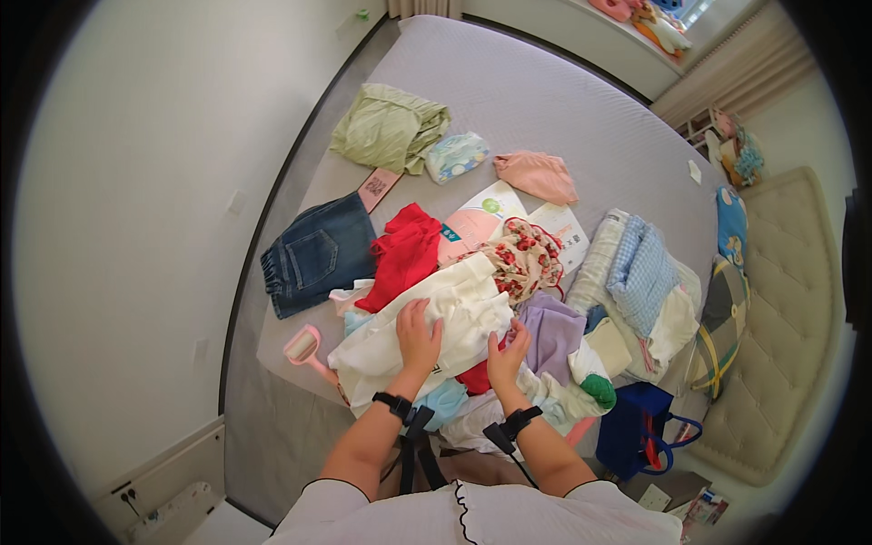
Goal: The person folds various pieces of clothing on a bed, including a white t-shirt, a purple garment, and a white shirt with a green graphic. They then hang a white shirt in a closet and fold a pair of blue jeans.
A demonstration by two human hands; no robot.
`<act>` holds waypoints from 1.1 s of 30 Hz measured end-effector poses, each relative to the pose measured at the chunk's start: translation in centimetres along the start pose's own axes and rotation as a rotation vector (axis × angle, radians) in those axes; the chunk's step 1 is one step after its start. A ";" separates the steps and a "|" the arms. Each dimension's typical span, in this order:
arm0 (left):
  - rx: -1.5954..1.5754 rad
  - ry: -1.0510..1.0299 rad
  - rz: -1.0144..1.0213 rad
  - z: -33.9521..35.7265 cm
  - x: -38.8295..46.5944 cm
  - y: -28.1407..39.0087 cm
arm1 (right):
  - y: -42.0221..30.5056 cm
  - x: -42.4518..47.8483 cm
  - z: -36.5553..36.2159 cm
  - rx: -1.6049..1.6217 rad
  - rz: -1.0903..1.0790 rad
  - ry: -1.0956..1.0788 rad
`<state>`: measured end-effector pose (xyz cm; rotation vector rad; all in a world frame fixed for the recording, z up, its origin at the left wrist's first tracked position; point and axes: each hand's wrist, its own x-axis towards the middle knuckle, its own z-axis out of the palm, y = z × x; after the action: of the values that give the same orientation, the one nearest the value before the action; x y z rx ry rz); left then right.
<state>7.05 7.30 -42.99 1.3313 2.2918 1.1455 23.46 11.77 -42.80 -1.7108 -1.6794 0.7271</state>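
Observation:
A white garment (455, 306) lies spread and creased over a heap of clothes, with dark lettering near its lower edge. On its left half rests my left hand (417, 337), fingers apart. My right hand (507, 354) is at its right edge, thumb and fingers apart, over a bit of red cloth (475, 379). To the right of that hand lies a lilac garment (553, 334). Beyond the white one are a red garment (407, 252) and a floral cloth (528, 262) with red trim. Light blue fabric (443, 400) shows beneath, nearest me.
Jeans (320, 252) and a pink lint roller (306, 346) lie leftward on the bed (518, 82). Farther back are a green garment (388, 126), a diaper-like pack (456, 157), a peach garment (537, 176) and booklets (477, 218). Folded blue checked bedding (640, 272) and a blue bag (630, 426) are rightward.

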 end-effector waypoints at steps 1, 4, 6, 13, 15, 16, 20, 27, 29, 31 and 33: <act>0.013 0.030 -0.071 -1.0 -1.7 -0.6 | -1.3 1.0 -0.3 0.022 -0.084 -0.041; 0.175 0.173 -0.191 -4.0 -6.1 -5.8 | -1.2 3.1 1.5 0.069 -0.110 -0.168; 0.205 0.177 -0.288 -6.5 -8.4 -10.5 | -1.4 4.6 2.7 0.068 -0.088 -0.224; 0.080 0.089 -0.671 -8.5 -13.0 -19.9 | -1.4 6.5 3.2 -0.145 -0.263 -0.386; -0.119 0.169 -0.890 -7.6 -13.5 -21.3 | -0.6 6.2 3.5 -0.044 -0.201 -0.369; -0.229 0.237 -0.997 -7.2 -13.8 -22.1 | -0.6 6.1 3.7 0.046 -0.140 -0.351; -0.747 0.384 -1.129 -6.4 -12.9 -20.8 | 0.4 6.8 3.6 0.207 0.025 -0.315; -0.837 0.579 -1.145 -7.8 -10.1 -17.6 | -0.3 6.6 3.4 -0.015 0.006 -0.283; -0.709 0.542 -1.129 -7.6 -11.6 -19.6 | -2.0 5.6 3.2 -0.263 -0.302 -0.140; -0.111 0.382 -0.928 -7.6 -11.2 -18.9 | -4.4 4.6 1.9 -0.245 -0.541 -0.286; 0.234 0.272 -0.646 -7.7 -9.9 -16.3 | -4.5 3.3 1.0 -0.250 -0.581 -0.267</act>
<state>-1.92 -9.14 -51.52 0.4174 2.8038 0.8872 19.87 15.14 -39.95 -1.1997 -2.3882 0.4928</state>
